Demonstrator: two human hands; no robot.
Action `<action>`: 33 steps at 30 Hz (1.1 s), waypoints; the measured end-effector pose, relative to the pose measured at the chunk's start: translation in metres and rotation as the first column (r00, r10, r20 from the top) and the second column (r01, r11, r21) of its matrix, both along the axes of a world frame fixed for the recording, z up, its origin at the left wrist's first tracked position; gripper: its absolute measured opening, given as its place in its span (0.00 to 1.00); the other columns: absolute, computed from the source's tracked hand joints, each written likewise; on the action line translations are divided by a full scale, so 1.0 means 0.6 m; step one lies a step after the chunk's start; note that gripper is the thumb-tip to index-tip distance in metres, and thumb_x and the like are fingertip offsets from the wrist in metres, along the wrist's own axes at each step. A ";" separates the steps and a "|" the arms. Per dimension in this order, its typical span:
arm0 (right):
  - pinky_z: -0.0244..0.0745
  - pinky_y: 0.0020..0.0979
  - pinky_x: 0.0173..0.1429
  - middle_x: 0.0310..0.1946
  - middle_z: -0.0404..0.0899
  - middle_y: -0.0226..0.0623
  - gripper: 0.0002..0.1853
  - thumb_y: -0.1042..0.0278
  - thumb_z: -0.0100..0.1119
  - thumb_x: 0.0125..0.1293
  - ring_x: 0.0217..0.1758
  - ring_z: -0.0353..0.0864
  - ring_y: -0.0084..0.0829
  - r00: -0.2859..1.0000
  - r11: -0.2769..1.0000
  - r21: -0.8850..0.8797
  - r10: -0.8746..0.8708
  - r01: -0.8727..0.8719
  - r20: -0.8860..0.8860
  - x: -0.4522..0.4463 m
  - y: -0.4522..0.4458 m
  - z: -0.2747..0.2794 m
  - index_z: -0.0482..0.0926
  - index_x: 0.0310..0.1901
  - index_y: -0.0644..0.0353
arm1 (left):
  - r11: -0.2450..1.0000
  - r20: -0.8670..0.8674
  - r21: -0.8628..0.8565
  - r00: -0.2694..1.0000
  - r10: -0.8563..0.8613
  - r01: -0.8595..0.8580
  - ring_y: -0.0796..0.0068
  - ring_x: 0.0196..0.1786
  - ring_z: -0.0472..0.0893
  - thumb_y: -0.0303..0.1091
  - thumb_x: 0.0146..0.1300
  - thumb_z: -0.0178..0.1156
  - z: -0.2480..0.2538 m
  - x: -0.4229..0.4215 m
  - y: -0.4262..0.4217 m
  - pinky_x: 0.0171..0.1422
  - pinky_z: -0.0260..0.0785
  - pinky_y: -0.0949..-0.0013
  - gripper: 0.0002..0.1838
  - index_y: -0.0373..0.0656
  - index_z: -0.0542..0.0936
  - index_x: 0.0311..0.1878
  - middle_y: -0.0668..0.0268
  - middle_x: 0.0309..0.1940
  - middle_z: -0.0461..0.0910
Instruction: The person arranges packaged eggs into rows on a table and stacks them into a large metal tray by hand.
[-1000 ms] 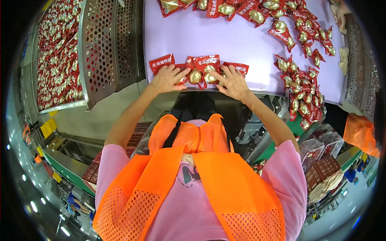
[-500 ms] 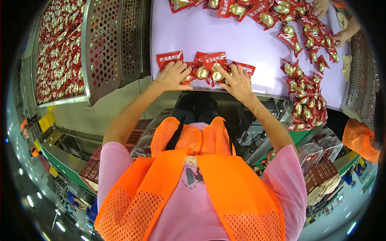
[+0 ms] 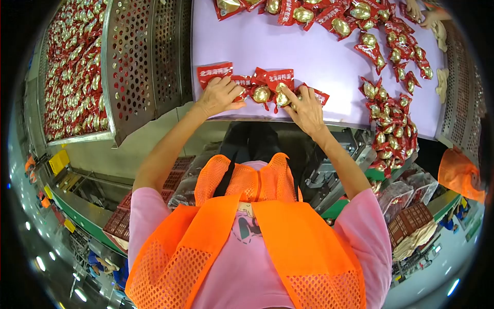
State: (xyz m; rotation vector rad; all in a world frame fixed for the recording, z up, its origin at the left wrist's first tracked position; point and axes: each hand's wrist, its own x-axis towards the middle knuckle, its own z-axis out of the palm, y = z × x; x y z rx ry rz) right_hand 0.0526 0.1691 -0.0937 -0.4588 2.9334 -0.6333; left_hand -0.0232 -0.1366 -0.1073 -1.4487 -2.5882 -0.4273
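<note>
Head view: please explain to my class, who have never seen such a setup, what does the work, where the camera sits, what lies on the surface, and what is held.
These are a person's bare left hand and right hand. The camera is on their head, looking forward and down, so their orange vest shows below. On the pale purple surface lies a short row of red-and-gold packets, with more packets beyond and to the right. Both hands' fingers touch the row; whether they grip is unclear.
</note>
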 end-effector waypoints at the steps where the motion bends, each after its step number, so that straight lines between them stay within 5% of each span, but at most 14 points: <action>1: 0.81 0.41 0.44 0.45 0.70 0.41 0.38 0.57 0.72 0.55 0.49 0.72 0.42 1.000 1.000 -0.004 -0.005 0.005 0.001 0.002 -0.005 0.002 0.70 0.70 0.34 | 1.000 0.060 -0.017 0.998 -0.024 0.025 0.66 0.43 0.75 0.60 0.50 0.70 -0.011 0.003 -0.001 0.44 0.66 0.62 0.27 0.47 0.77 0.40 0.66 0.35 0.76; 4: 0.81 0.42 0.44 0.46 0.70 0.40 0.39 0.54 0.72 0.56 0.49 0.72 0.41 0.999 0.999 0.033 0.038 -0.037 -0.018 0.000 -0.014 0.005 0.68 0.71 0.33 | 0.996 0.168 -0.093 0.986 0.007 0.008 0.61 0.47 0.74 0.60 0.52 0.69 -0.002 0.007 -0.003 0.51 0.67 0.59 0.33 0.43 0.79 0.53 0.61 0.43 0.75; 5: 0.81 0.41 0.43 0.46 0.69 0.40 0.39 0.52 0.71 0.56 0.49 0.72 0.41 0.999 0.997 0.066 0.039 -0.039 -0.001 0.001 -0.015 0.004 0.68 0.71 0.32 | 0.984 0.138 -0.168 0.987 0.081 -0.057 0.54 0.55 0.72 0.62 0.54 0.67 0.001 0.014 0.002 0.59 0.66 0.55 0.42 0.50 0.71 0.69 0.56 0.52 0.72; 9: 0.82 0.41 0.40 0.45 0.69 0.40 0.41 0.54 0.73 0.55 0.49 0.73 0.43 0.998 0.995 0.076 0.061 -0.061 0.004 0.002 -0.016 0.003 0.68 0.72 0.32 | 0.913 0.059 -0.377 0.980 0.191 -0.155 0.55 0.55 0.72 0.63 0.57 0.64 0.011 0.049 0.020 0.55 0.69 0.50 0.47 0.71 0.56 0.79 0.56 0.53 0.72; 17: 0.80 0.48 0.48 0.54 0.71 0.48 0.33 0.51 0.66 0.63 0.54 0.75 0.49 0.996 0.997 0.063 0.044 -0.050 0.083 0.006 -0.009 0.000 0.69 0.71 0.35 | 0.942 0.262 -0.337 0.959 0.111 -0.017 0.63 0.39 0.83 0.48 0.64 0.61 0.005 0.030 0.045 0.39 0.79 0.62 0.35 0.60 0.65 0.74 0.60 0.45 0.76; 19: 0.76 0.54 0.56 0.62 0.69 0.57 0.32 0.51 0.62 0.66 0.58 0.75 0.56 0.997 0.997 -0.005 0.074 -0.074 0.029 -0.001 -0.013 -0.006 0.67 0.72 0.35 | 0.968 0.316 -0.235 0.935 0.159 -0.086 0.57 0.43 0.85 0.43 0.64 0.58 0.004 0.038 0.058 0.43 0.81 0.54 0.27 0.57 0.72 0.68 0.55 0.46 0.80; 22: 0.75 0.52 0.57 0.60 0.67 0.55 0.41 0.54 0.72 0.55 0.59 0.71 0.57 0.993 0.997 0.008 0.081 -0.082 0.085 -0.011 -0.023 0.010 0.67 0.73 0.37 | 0.962 0.339 -0.272 0.933 0.120 -0.024 0.54 0.44 0.85 0.52 0.67 0.56 -0.011 0.026 0.052 0.42 0.81 0.51 0.29 0.57 0.69 0.69 0.51 0.46 0.80; 26: 0.77 0.51 0.51 0.48 0.67 0.52 0.38 0.58 0.73 0.55 0.52 0.71 0.55 0.988 0.994 -0.014 0.112 -0.111 0.108 -0.018 -0.019 0.012 0.70 0.69 0.44 | 0.973 0.354 -0.214 0.921 0.159 -0.086 0.55 0.36 0.85 0.65 0.65 0.54 -0.037 0.023 0.063 0.34 0.79 0.57 0.35 0.65 0.64 0.73 0.47 0.48 0.79; 32: 0.76 0.51 0.51 0.49 0.68 0.51 0.37 0.57 0.73 0.56 0.52 0.72 0.54 0.976 0.981 -0.032 0.191 -0.189 0.106 -0.026 -0.004 0.008 0.71 0.68 0.46 | 0.971 0.512 -0.218 0.836 0.196 -0.094 0.49 0.38 0.84 0.60 0.66 0.58 -0.023 0.017 0.072 0.38 0.76 0.50 0.34 0.67 0.65 0.73 0.48 0.48 0.77; 33: 0.75 0.51 0.52 0.49 0.68 0.51 0.37 0.57 0.73 0.56 0.52 0.72 0.54 0.974 0.979 -0.039 0.205 -0.202 0.093 -0.033 -0.008 0.013 0.71 0.68 0.46 | 0.980 0.501 -0.165 0.846 0.184 -0.116 0.49 0.36 0.83 0.58 0.64 0.61 -0.022 0.016 0.072 0.37 0.75 0.50 0.32 0.66 0.67 0.70 0.50 0.42 0.80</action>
